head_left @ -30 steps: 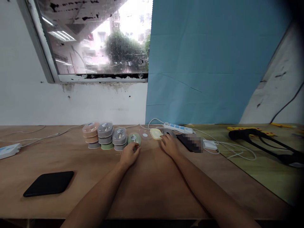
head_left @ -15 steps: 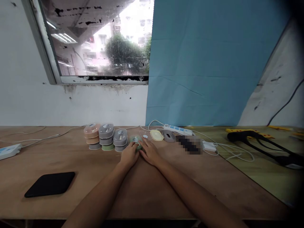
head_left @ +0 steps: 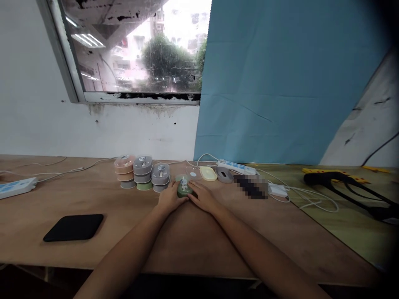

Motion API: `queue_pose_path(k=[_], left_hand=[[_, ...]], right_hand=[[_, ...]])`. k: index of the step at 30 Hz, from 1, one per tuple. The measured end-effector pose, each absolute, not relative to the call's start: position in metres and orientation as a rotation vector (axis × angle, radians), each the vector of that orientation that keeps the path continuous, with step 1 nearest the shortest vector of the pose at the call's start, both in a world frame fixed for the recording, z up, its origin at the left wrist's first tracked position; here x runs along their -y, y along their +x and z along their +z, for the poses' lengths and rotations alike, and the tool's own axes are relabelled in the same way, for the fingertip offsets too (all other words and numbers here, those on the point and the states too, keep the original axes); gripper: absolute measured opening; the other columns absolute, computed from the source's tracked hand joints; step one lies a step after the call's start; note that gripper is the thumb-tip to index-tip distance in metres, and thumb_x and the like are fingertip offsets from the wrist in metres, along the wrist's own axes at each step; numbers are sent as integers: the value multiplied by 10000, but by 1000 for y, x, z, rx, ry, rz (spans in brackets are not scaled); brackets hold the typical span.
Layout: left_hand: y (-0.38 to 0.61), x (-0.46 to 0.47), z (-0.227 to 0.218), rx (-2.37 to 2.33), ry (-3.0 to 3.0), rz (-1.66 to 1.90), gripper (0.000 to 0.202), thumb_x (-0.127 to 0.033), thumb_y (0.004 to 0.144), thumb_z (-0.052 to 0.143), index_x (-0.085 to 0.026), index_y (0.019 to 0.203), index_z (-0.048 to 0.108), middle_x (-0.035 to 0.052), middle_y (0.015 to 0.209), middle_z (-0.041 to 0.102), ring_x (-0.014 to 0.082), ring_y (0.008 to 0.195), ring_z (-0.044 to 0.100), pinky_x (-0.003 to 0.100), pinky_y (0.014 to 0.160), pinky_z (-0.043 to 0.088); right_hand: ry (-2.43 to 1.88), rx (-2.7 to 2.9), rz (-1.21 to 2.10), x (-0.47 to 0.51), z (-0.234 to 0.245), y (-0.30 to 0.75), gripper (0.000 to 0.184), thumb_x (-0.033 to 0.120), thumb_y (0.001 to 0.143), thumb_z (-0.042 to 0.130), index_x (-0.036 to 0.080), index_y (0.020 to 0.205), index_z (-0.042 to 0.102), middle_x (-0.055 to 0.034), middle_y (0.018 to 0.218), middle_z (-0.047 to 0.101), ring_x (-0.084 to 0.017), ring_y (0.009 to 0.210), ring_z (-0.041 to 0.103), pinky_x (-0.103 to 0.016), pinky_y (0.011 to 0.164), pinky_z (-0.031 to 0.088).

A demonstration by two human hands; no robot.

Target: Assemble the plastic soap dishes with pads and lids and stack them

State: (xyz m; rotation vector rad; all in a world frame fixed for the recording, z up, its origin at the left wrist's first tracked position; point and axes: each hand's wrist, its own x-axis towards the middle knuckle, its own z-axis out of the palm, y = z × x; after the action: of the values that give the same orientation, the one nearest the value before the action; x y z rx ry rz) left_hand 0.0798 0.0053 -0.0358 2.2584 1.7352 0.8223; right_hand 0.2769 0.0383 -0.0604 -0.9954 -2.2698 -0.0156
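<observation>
A small green lidded box [head_left: 183,187] lies on the wooden table [head_left: 193,236] between my hands. My left hand [head_left: 169,198] curls against its left side and my right hand [head_left: 203,197] grips its right side; both hold it. Left of it stand three short stacks of similar boxes in orange [head_left: 124,164], grey [head_left: 142,165] and grey [head_left: 161,174]. Behind the box lie a clear lid [head_left: 193,172], a pale yellow box [head_left: 208,173] and a grey box [head_left: 225,175].
A white power strip [head_left: 237,167] and white cables [head_left: 299,195] run along the back right. A black phone [head_left: 73,227] lies at the front left, another power strip [head_left: 15,187] at the far left. A black and yellow tool [head_left: 343,182] rests on the right.
My right hand left the grey box on the right and came over to the green box. Both hands now hold that box, drawn slightly toward me.
</observation>
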Motion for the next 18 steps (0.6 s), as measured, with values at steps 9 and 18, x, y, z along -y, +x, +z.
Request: queue_pose_path(k=[9,18], left_hand=[[81,-3,-39,-1728,2230,814,781,-519,723,679,-240,1385,371,148,1398,419,305,1155,550,369,916,444],[81,-5,-39,-1649,2143,839,939,-468,688,725,-197,1445,239,171,1450,380,315,1306,409,378,998,377]], right_hand=[[-1098,2143,309,-40,-58,279,621,398,774,690,232,1346,512,-111,1414,459,-280,1298,444,-481,1081,357],[-1048,1957,480,-47,-62,286,538,413,729,729,253,1230,615,-58,1359,529,-265,1253,499,-476,1078,372]])
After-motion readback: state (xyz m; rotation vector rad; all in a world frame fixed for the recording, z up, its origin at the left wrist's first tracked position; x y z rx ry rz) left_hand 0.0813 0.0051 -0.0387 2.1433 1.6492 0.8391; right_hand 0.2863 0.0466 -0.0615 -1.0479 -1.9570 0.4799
